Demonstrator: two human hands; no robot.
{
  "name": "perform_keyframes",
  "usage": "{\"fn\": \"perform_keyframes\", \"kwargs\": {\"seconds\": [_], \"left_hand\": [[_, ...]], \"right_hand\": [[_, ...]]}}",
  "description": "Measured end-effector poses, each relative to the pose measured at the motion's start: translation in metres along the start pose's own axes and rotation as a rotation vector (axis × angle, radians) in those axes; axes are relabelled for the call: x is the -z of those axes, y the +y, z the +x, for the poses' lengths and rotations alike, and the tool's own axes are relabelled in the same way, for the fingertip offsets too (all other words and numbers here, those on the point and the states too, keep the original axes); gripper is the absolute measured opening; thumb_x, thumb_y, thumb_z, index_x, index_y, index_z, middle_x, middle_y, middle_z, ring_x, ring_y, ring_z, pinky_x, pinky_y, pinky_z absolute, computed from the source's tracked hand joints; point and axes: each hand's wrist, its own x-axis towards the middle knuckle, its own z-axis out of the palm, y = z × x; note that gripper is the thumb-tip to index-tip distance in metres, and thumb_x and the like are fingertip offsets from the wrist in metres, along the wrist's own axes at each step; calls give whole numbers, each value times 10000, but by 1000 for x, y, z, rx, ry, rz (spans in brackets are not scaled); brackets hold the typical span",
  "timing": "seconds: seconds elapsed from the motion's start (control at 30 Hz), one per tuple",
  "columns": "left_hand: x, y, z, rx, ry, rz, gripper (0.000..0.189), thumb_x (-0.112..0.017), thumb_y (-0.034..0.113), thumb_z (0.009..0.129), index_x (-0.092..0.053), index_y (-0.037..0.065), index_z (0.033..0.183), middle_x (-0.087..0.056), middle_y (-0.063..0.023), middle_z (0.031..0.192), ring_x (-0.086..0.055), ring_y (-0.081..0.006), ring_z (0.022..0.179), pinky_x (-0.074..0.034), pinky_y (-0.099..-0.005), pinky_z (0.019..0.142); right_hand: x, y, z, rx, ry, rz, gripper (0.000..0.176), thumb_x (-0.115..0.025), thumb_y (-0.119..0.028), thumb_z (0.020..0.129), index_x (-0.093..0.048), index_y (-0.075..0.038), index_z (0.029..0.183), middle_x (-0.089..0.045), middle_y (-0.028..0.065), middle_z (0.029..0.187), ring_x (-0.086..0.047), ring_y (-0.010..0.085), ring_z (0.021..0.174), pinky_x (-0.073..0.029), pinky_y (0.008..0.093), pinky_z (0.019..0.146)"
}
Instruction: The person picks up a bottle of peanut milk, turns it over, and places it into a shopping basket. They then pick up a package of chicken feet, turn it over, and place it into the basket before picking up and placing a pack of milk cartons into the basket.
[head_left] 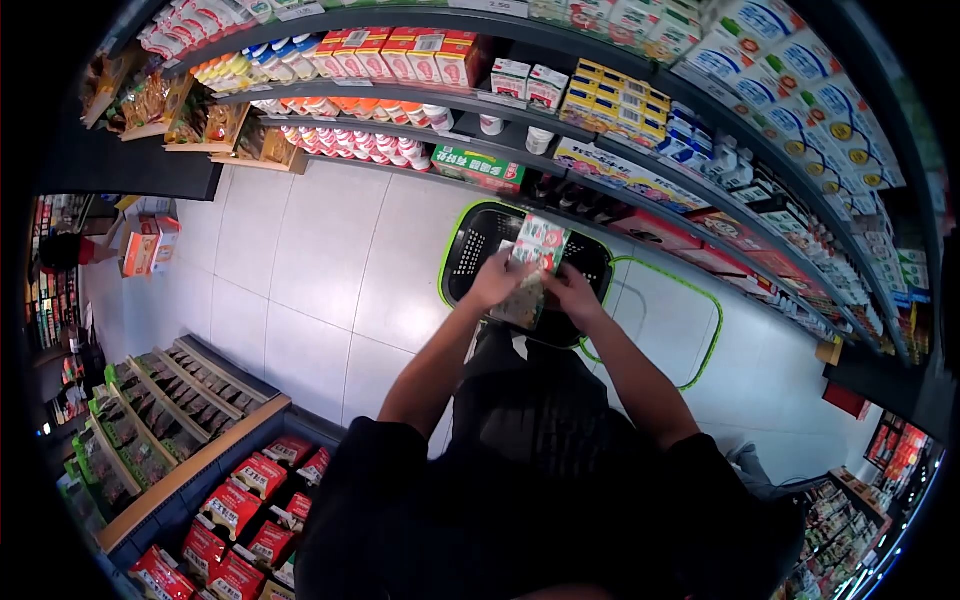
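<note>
A black shopping basket (pixel 462 262) with a bright green rim stands on the floor in front of my legs. Over it, both hands are closed on a printed pack of small cartons (pixel 543 236) in white, green and red. My left hand (pixel 497 279) grips its near left side, and my right hand (pixel 571 293) has its fingers at the near right corner. Just below the hands, a duller, greenish-grey package (pixel 518 308) lies in the basket, partly covered by my fingers.
Along the far side run store shelves (pixel 590 128) stocked with boxes and bottles; a green box (pixel 478 168) sits low there. A green loop-shaped frame (pixel 721 325) lies right of the basket. Behind me on the left is a bin (pixel 190 460) of red packets (pixel 232 508). Another person (pixel 66 252) is far left.
</note>
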Motion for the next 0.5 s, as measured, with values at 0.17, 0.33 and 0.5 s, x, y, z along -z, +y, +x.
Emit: {"fn": "perform_keyframes", "kwargs": {"seconds": [0.17,0.33,0.5], "left_hand": [[5,-143,-15,206,48,236,530,-656,313,832,-518,8,1242,-651,-216,1020,-638,-353,931,-504,-408,792],[41,-227,-49,449,168,308,493,-624,282,847,-524,82,1286,-652,-189,1072,-629,-337,972,-487,-418,852],[69,-343,-86,762,410,-64,439,-562,197,889,-512,69,1305,-654,-170,1043,-677,-229,829,-539,-344,657]], "right_hand": [[6,97,84,-391,195,-249,555,-705,-429,819,-528,-63,1197,-615,76,997,-626,187,887,-570,393,710],[24,215,196,-426,263,-602,588,-715,-423,806,-517,-61,1224,-594,96,1121,-623,224,952,-581,409,687],[-5,245,274,-567,195,-322,642,-687,-405,842,-399,-114,1337,-545,93,1229,-590,248,1056,-525,471,848]]}}
